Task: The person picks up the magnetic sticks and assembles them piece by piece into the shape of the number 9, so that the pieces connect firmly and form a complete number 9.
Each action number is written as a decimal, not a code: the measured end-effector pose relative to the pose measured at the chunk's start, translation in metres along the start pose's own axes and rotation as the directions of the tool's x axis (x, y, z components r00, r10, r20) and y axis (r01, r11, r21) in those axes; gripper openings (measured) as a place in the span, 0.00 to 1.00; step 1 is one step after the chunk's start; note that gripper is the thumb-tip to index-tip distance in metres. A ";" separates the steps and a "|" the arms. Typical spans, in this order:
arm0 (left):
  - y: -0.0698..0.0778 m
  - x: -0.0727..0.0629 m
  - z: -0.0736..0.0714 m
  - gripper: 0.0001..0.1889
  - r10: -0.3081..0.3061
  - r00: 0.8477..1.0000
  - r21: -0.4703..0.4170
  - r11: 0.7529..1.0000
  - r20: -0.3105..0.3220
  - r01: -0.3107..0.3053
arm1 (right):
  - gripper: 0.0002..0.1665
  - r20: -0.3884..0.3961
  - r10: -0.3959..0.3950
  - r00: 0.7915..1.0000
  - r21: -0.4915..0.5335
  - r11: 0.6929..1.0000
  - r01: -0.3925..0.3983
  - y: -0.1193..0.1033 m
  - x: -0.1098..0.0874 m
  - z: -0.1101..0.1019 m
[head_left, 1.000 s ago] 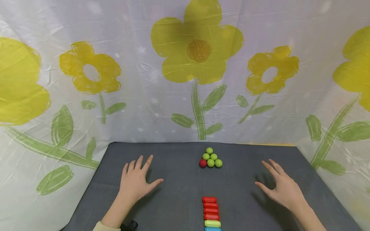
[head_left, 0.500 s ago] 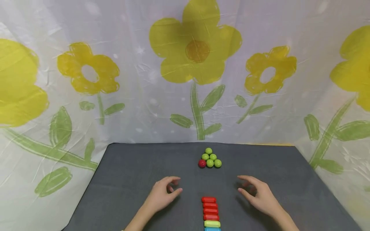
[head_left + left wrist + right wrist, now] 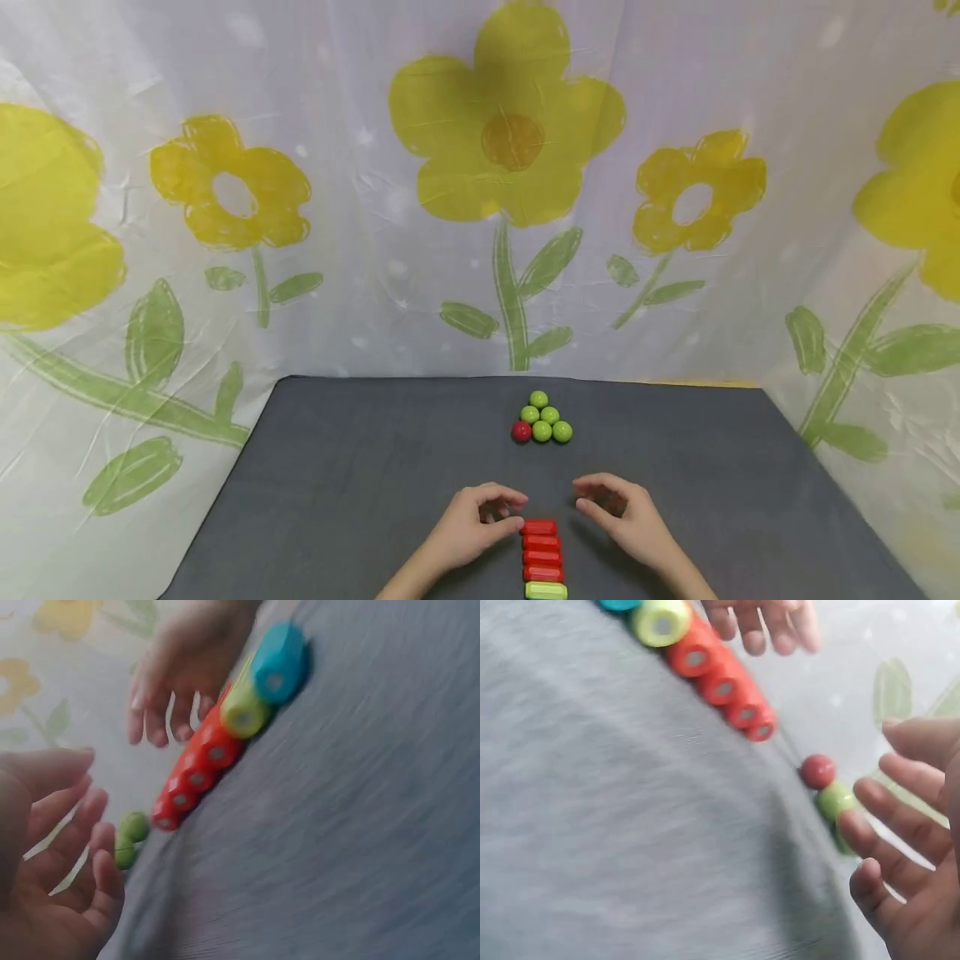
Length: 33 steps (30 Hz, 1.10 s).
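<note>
A row of faceted rod-shaped blocks runs toward the viewer: several red blocks (image 3: 542, 557), then a yellow-green block (image 3: 546, 591). A blue block (image 3: 279, 667) ends the row in the left wrist view. My left hand (image 3: 468, 527) hovers by the row's left side, thumb tip right at the farthest red block, fingers gently bent. On the other side my right hand (image 3: 628, 518) hangs a little away from the blocks, its fingers also loosely curved. Neither hand holds anything. In the right wrist view the right hand (image 3: 919, 847) shows spread, relaxed fingers.
Beyond the blocks, a triangle of small balls sits on the dark grey tabletop (image 3: 360, 450): several green balls (image 3: 562, 432) and one red ball (image 3: 521, 432) at its near left corner. A flower-printed curtain (image 3: 360, 333) encloses the table's back and sides.
Both hands have come inward from the table's sides toward the row of blocks, their spread fingers now loosely curved. Blocks and balls keep their arrangement; the head view has shifted slightly.
</note>
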State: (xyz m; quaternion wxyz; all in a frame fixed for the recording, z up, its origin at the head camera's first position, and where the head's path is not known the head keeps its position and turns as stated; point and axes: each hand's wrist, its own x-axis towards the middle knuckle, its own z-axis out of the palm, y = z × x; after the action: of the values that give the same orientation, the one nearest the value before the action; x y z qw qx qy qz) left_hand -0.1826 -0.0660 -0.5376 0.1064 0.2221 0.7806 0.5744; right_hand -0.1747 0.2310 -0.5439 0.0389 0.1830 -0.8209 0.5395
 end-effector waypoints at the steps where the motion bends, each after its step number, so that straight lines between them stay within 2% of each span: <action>1: -0.002 -0.001 0.002 0.13 -0.015 1.000 -0.033 0.999 -0.001 0.015 | 0.13 0.014 0.002 1.000 0.013 1.000 -0.003 0.003 -0.001 0.002; 4: -0.008 -0.004 0.007 0.11 -0.029 0.999 -0.069 0.997 -0.034 0.027 | 0.10 0.051 -0.019 0.999 0.023 1.000 0.018 0.010 -0.004 0.004; 9: -0.014 -0.009 0.009 0.10 0.007 0.996 0.017 1.000 -0.094 -0.005 | 0.11 0.135 -0.061 0.989 0.045 0.997 0.055 0.017 -0.005 0.006; 14: -0.018 -0.010 0.008 0.10 0.006 0.997 0.059 0.998 -0.074 -0.002 | 0.13 0.215 -0.068 0.974 0.039 0.997 0.061 0.017 -0.006 0.006; 25: -0.017 -0.005 0.009 0.10 0.035 0.999 0.137 0.990 -0.009 -0.033 | 0.10 0.224 -0.159 0.962 0.004 0.987 0.162 0.014 -0.008 0.004; 28: -0.018 -0.007 0.008 0.11 0.028 1.000 0.145 0.989 0.013 -0.029 | 0.11 0.242 -0.149 0.959 0.007 0.988 0.152 0.013 -0.008 0.005; 33: -0.018 -0.006 0.008 0.14 0.027 1.000 0.150 0.988 0.010 -0.028 | 0.12 0.224 -0.105 0.969 -0.036 0.993 0.116 0.013 -0.007 0.007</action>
State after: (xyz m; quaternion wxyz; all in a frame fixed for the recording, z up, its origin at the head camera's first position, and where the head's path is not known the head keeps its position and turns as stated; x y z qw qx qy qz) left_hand -0.1783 -0.0661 -0.5578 0.0843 0.2426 0.8181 0.5145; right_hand -0.1719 0.2308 -0.5602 -0.0182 0.2864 -0.8216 0.4925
